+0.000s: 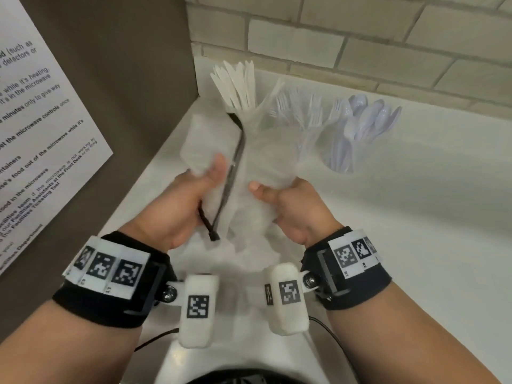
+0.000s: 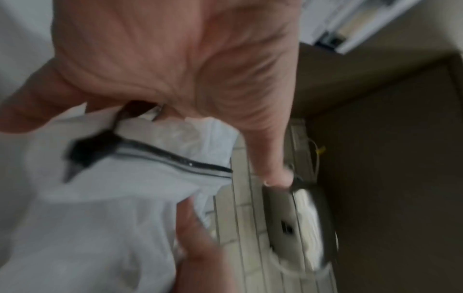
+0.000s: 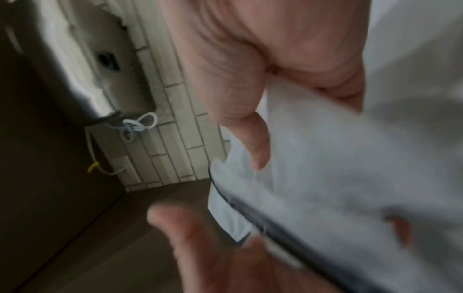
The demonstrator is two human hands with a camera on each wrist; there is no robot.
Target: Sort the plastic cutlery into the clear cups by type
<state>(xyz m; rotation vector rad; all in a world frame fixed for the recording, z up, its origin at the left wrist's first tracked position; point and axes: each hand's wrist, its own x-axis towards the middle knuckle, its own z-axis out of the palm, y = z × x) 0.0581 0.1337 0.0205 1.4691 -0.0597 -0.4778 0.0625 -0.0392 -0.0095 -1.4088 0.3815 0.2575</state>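
The soft frosted-white plastic zip bag [image 1: 257, 162] is milky and half see-through, edged by a black zipper strip [image 1: 234, 167] with a thin grey line alongside it. The flat plastic knives [image 1: 238, 84] are plain off-white; the clear plastic forks [image 1: 302, 112] look nearly colourless, and the glossy plastic spoons [image 1: 368, 120] are white with a faint lilac cast. The smooth countertop [image 1: 429, 212] is plain white. The brick-pattern tiled wall [image 1: 388, 37] is cream with darker grout lines. Both black fabric wristbands [image 1: 110, 284] carry white tags printed with black-and-white square codes. The flat paper notice [image 1: 36, 128] is white with black lettering, against a dull brown panel [image 1: 124, 65].
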